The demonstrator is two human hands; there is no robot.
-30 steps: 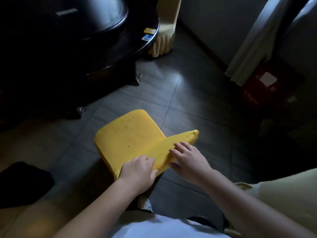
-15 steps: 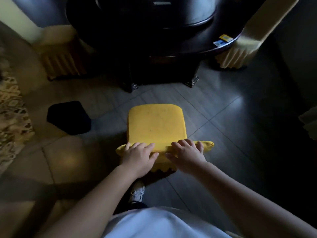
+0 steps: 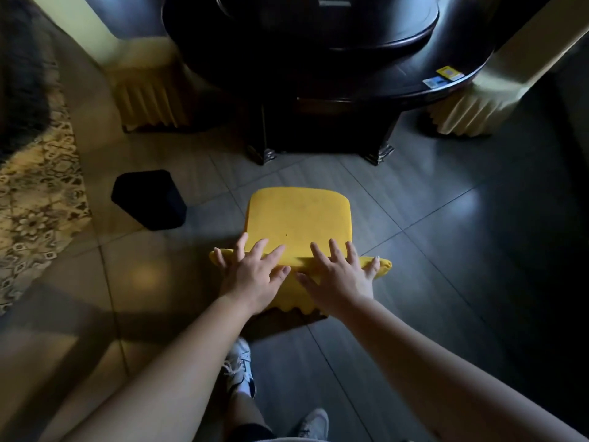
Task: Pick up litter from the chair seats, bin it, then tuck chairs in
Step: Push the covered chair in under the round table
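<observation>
Hands: our left hand (image 3: 251,275) and right hand (image 3: 341,275) now lie flat, fingers spread, on the backrest, no longer curled.
Chair (image 3: 298,218): squared to the far table (image 3: 398,81), not yet tucked.
Seat: litter-free.

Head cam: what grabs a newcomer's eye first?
The bright yellow chair, centre frame on dark floor tiles, with the left hand and right hand spread flat on top of its backrest. Its seat looks free of litter. Beyond it stands the dark round table, and a black bin sits on the floor to the chair's left.
</observation>
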